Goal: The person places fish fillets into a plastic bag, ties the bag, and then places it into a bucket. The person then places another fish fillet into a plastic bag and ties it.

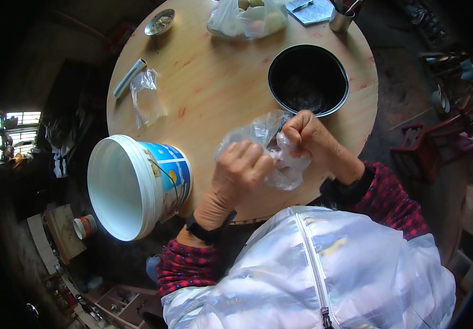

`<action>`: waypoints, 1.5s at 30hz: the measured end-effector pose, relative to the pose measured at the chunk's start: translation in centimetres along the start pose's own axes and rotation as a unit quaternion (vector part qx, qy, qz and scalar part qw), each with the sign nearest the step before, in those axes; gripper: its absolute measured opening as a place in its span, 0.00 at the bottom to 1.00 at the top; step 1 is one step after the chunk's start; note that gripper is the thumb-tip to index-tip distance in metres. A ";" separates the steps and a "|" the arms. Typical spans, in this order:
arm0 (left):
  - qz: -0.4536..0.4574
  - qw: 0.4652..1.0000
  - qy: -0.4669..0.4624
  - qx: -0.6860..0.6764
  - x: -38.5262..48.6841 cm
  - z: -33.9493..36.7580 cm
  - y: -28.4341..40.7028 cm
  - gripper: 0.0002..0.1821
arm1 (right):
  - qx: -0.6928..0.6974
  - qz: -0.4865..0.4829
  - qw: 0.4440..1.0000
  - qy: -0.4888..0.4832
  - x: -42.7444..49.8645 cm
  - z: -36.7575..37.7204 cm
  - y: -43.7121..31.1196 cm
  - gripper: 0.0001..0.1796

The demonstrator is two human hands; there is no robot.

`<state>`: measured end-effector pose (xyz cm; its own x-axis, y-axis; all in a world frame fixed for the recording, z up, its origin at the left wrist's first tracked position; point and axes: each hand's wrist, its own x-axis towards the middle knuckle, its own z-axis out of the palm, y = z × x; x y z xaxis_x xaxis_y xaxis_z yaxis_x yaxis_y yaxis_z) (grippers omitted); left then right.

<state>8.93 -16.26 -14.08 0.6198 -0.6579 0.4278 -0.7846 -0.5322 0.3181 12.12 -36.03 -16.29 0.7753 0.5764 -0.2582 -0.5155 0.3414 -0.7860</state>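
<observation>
A clear plastic bag (257, 127) is bunched between my hands over the near side of the round wooden table. Fingers curled, my left hand (242, 168) grips the bag on its left side. My right hand (308, 135) is a fist around another part of the plastic, just below the rim of a black pot (308, 80). Some dark bits show through the bag; what they are is unclear. To the left of my left hand, a white plastic bucket (150, 185) with a blue printed label has its open mouth towards the left.
On the round table (203, 82) lie a grey tube (129, 78) and a crumpled clear bag (146, 98). Farther back are a small bowl (160, 22), a plastic bag of fruit (246, 20), a notebook (311, 11) with a pen, and a metal cup (340, 20). A red chair (415, 152) stands right.
</observation>
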 end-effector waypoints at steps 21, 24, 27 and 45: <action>-0.372 0.888 -0.075 -0.259 -7.9 0.0 -2.3 0.13 | -0.729 -0.069 0.670 0.119 -1.8 -6.4 3.7 0.05; -0.379 0.818 0.042 -0.430 -5.7 0.2 -0.7 0.13 | -0.465 0.031 0.875 0.135 -2.5 -4.6 1.6 0.09; -0.312 0.733 0.119 -0.593 -3.1 2.0 0.1 0.16 | -0.425 0.003 0.904 0.048 -3.0 -3.1 0.9 0.14; -0.097 0.936 0.115 -0.319 -2.5 4.2 2.5 0.06 | -0.712 -0.065 0.700 -0.002 -1.4 -2.3 3.7 0.14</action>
<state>5.53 -18.23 -17.93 0.7885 -0.4104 0.4581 -0.5555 -0.1554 0.8169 9.99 -37.28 -20.17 0.7794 0.6120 -0.1340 0.4463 -0.6925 -0.5668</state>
